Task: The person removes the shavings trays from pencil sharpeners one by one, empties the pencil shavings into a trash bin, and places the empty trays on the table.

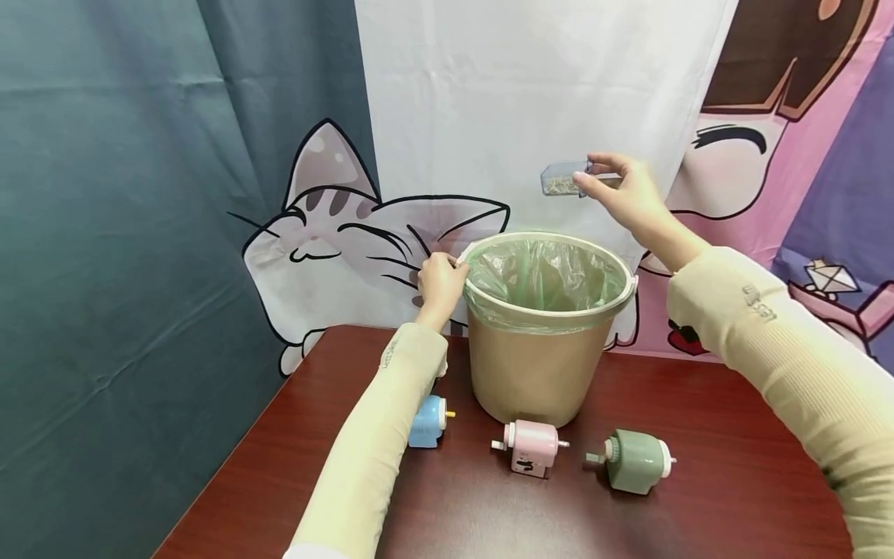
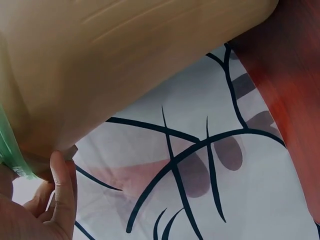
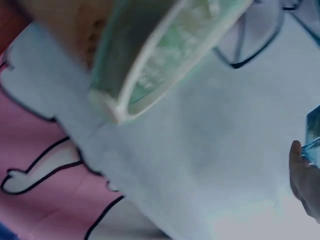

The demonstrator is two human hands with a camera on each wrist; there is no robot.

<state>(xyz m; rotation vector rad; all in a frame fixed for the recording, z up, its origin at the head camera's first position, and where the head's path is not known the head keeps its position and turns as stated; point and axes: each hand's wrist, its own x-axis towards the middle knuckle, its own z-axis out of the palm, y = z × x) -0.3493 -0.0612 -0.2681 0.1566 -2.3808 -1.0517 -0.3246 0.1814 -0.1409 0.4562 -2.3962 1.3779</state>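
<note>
My right hand [image 1: 632, 194] pinches a small clear drawer [image 1: 562, 178] between thumb and fingers, above and behind the bin's rim. Pale shavings lie in the bottom of the drawer. In the right wrist view only an edge of the bluish clear drawer [image 3: 313, 135] shows by the fingers. My left hand [image 1: 441, 283] grips the left rim of a tan trash bin [image 1: 538, 365]. Its thumb and fingers close round the rim and liner edge, as the left wrist view shows. A translucent green bag [image 1: 517, 272] lines the bin and folds over its rim.
In front of the bin stand a pink pencil sharpener [image 1: 534, 446] and a green one [image 1: 635, 462]. A blue sharpener [image 1: 427, 423] is partly hidden behind my left sleeve. The reddish-brown table [image 1: 489, 520] meets a printed cloth backdrop [image 1: 531, 93] behind the bin.
</note>
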